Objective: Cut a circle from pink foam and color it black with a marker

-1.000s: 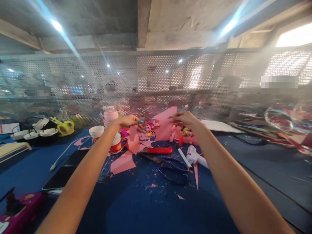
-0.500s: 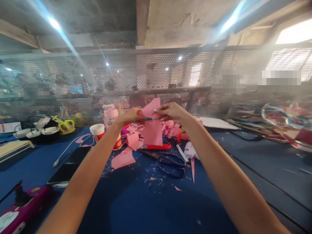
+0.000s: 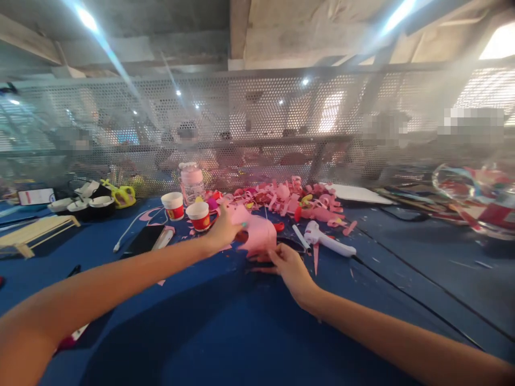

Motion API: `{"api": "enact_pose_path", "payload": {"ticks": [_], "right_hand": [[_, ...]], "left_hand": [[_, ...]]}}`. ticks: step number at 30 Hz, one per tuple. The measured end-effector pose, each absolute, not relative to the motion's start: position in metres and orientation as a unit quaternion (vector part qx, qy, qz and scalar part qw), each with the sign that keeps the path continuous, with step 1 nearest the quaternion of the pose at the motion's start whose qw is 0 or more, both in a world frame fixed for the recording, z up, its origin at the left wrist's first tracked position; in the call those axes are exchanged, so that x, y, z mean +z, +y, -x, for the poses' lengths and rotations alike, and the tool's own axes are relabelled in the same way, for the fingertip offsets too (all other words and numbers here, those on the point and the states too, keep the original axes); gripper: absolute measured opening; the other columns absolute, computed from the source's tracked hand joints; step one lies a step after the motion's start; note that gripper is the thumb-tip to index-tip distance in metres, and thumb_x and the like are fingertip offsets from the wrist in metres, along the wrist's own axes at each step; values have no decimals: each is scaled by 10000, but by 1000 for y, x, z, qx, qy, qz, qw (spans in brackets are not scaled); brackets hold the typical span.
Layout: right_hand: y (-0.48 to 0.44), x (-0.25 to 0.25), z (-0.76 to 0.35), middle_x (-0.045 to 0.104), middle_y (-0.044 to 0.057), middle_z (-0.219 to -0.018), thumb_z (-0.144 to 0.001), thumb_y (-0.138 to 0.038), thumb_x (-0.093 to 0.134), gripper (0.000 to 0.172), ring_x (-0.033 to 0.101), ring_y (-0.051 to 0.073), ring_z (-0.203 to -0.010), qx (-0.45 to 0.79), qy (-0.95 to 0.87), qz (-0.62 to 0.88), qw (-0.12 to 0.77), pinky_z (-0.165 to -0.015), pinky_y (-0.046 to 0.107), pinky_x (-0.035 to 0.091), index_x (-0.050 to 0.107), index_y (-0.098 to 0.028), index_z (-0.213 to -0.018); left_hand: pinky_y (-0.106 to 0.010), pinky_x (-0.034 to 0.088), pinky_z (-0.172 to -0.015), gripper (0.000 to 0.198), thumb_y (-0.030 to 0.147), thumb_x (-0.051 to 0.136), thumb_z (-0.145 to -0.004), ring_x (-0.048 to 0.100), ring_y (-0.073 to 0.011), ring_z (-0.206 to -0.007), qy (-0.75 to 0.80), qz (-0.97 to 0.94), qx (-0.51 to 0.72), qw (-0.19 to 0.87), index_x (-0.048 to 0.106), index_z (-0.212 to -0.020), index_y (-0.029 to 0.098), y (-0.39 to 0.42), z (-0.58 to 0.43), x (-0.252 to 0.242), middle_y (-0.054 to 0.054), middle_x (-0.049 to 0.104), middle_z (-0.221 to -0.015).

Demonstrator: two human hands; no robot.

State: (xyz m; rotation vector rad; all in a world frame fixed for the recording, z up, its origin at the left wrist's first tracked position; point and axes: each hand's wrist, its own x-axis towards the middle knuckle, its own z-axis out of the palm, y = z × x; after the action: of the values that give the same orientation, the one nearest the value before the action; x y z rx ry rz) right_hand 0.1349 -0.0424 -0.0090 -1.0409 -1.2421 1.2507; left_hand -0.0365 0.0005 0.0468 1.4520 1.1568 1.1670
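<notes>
Pink paper (image 3: 262, 231): curved, held in fingers (image 3: 278, 255).

Both forearms (image 3: 120, 274) angle inward, left grip (image 3: 224, 230) farther forward, right grip (image 3: 290, 269) nearer with fingers (image 3: 269, 270) pointing left.

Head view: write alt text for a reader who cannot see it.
A person's left hand and right hand hold curved pink paper over a blue table. Pink scraps lie beyond, red-and-white cups at left, a white glue gun at right.

"What's this place?"

"A craft workshop, apparently: pink paper (image 3: 262, 234) over a blue tabletop (image 3: 225, 332), cut scraps (image 3: 281, 197), a glue gun (image 3: 332, 244)."

"And the building?"

"Bare concrete ceiling (image 3: 298, 35), perforated screen (image 3: 265, 120)."
</notes>
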Motion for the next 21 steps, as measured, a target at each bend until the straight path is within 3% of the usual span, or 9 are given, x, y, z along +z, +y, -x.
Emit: {"api": "enact_pose_path", "payload": {"ticks": [2, 5, 8, 11, 14, 17, 21], "right_hand": [[-39, -18, -138, 638, 31, -747, -726, -474, 620, 317, 653, 204, -724, 489, -562, 437, 504, -627, 364, 591, 451, -220, -640], [-28, -18, -141, 644, 21, -742, -709, -454, 641, 311, 652, 194, -744, 458, -579, 448, 505, -727, 368, 569, 464, -216, -617], [-20, -15, -142, 673, 38, -773, -725, -427, 635, 287, 662, 209, -803, 445, -586, 450, 505, -743, 360, 558, 475, -213, -621], [-12, -16, -142, 688, 47, -772, -751, -379, 624, 265, 674, 205, -818, 444, -588, 451, 504, -749, 351, 560, 475, -209, -612], [3, -15, -142, 687, 43, -720, -775, -295, 612, 239, 686, 185, -764, 441, -581, 459, 507, -741, 340, 563, 477, -196, -604], [21, -11, -143, 687, 38, -681, -777, -238, 614, 228, 691, 162, -697, 441, -580, 462, 506, -698, 306, 568, 476, -183, -604], [33, -5, -147, 687, 32, -659, -743, -295, 650, 212, 689, 173, -663, 423, -603, 455, 500, -639, 300, 571, 517, -175, -629]], "left_hand": [[-343, 521, -735, 710, 189, 611, -762, 672, -214, -745, 481, -639, 420, 429, 214, -1349, 233, -23, 40, 31, -137, 581, -1167], [-336, 533, -631, 575, 222, 480, -829, 662, -181, -602, 518, -664, 345, 414, 224, -1343, 199, -49, 48, 17, -170, 554, -1193], [-369, 505, -829, 446, 196, 419, -838, 645, -227, -930, 536, -684, 353, 346, 341, -1277, 177, -64, 57, 13, -154, 481, -1295], [-390, 289, -1083, 408, 292, 466, -854, 374, -231, -1289, 506, -729, 377, 267, 412, -1246, 189, -79, 61, 15, -89, 437, -1362], [-381, 263, -1099, 445, 423, 474, -863, 352, -223, -1301, 496, -728, 382, 279, 418, -1257, 222, -90, 58, 15, -60, 446, -1362], [-386, 260, -1096, 475, 417, 461, -870, 364, -228, -1288, 509, -731, 358, 282, 402, -1289, 200, -92, 51, 11, -88, 424, -1371], [-447, 291, -1054, 489, 419, 342, -908, 392, -271, -1232, 521, -808, 210, 179, 421, -1314, 159, -90, 43, 13, -143, 467, -1282]]}}
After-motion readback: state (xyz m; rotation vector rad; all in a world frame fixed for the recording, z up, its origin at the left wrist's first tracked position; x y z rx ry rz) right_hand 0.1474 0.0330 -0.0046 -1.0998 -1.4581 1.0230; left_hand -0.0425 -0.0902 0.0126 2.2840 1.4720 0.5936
